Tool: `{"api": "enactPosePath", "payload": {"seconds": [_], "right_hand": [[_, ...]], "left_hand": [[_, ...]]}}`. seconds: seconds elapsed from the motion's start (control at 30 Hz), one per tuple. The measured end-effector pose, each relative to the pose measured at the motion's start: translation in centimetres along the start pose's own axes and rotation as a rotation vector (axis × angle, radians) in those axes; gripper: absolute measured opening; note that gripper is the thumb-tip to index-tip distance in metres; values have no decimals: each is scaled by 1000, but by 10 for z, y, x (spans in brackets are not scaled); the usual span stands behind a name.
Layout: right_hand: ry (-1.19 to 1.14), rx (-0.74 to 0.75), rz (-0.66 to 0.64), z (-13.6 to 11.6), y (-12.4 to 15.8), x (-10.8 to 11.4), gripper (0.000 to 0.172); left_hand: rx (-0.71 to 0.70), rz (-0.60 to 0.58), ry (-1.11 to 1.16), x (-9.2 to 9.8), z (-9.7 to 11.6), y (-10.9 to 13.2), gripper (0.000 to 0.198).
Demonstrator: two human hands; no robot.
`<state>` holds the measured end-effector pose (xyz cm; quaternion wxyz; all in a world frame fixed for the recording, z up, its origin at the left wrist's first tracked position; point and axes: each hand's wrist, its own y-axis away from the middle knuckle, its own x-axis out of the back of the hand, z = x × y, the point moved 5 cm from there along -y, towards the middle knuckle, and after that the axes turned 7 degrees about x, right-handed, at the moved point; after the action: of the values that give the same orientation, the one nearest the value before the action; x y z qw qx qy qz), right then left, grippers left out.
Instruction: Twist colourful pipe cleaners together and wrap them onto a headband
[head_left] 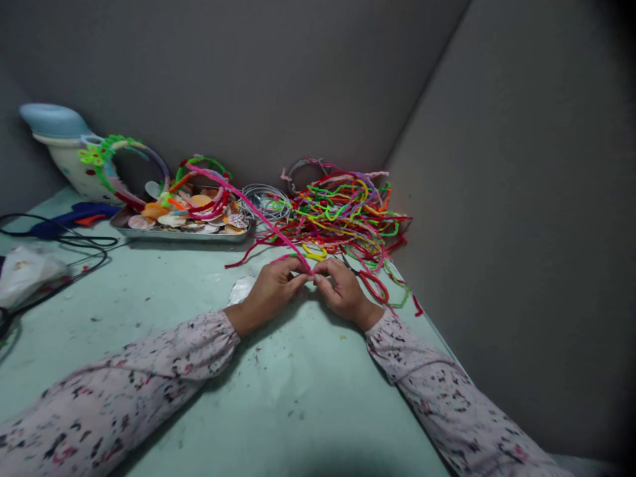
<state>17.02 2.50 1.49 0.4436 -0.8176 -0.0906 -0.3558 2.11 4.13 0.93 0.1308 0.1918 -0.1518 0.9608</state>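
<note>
A bright pink pipe cleaner (pixel 263 217) rises from between my fingertips and slants up to the left, in front of the tray. My left hand (pixel 272 291) pinches it near its lower end, thumb against forefinger. Touching the left one's fingertips, my right hand (pixel 344 289) also has thumb and forefinger closed on that end. Just beyond my fingers shows a short stretch of green and pink pipe cleaner (pixel 293 256); whether it joins the piece I hold is hidden. Scissors with red handles (pixel 373 286) lie beside my right hand.
A metal tray (pixel 183 235) of shells and a pipe-cleaner headband stands at the back. Right of it are coiled grey wire (pixel 265 202) and a heap of coloured pipe cleaners (pixel 348 205). A flowered headband (pixel 106 159) leans on a white, blue-topped container (pixel 69 159). Black cable (pixel 106 245) lies left.
</note>
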Motion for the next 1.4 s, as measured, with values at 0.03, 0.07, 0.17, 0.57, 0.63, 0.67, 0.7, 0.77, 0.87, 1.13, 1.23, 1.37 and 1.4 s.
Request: {"api": "enactPosePath", "payload": {"seconds": [0.03,0.07,0.17,0.57,0.63,0.67,0.7,0.77,0.87,1.13,1.23,1.37,1.4], "right_hand": [[3,4,-1,0,0,0,9],[7,7,-2,0,0,0,8],[19,16,-10,-1,-1,0,8],[32,71,-45,-3,-1,-2,11],[37,58,-44,-2,-1,-2,11],[40,46,-41,-2,-1,-2,11],[42,33,-36,-1,0,-2,10],[42,7,-23,1,0,-2,10],[24,-11,0,2,1,-1,10],[3,-23,6,1,0,0,9],[6,-23,8,2,0,-1,10],[12,-26,8,3,1,-2,10],[13,-26,8,3,1,-2,10]], "left_hand": [[22,-17,22,-1,-1,0,19],[37,-29,42,-2,-2,0,19],[74,-38,86,-2,-3,-1,19],[104,-108,134,-3,0,-2,15],[107,-106,128,-4,-2,-3,15],[102,-102,115,-4,-2,-3,15],[93,-96,98,-4,-2,-3,15],[71,-84,62,-4,-1,-3,15],[28,-86,25,-3,2,-2,12],[-4,-71,-47,-2,7,-1,7],[-1,-60,-68,-2,7,-1,7],[-18,-52,-79,-1,9,0,7],[-18,-52,-81,-1,10,0,7]]}}
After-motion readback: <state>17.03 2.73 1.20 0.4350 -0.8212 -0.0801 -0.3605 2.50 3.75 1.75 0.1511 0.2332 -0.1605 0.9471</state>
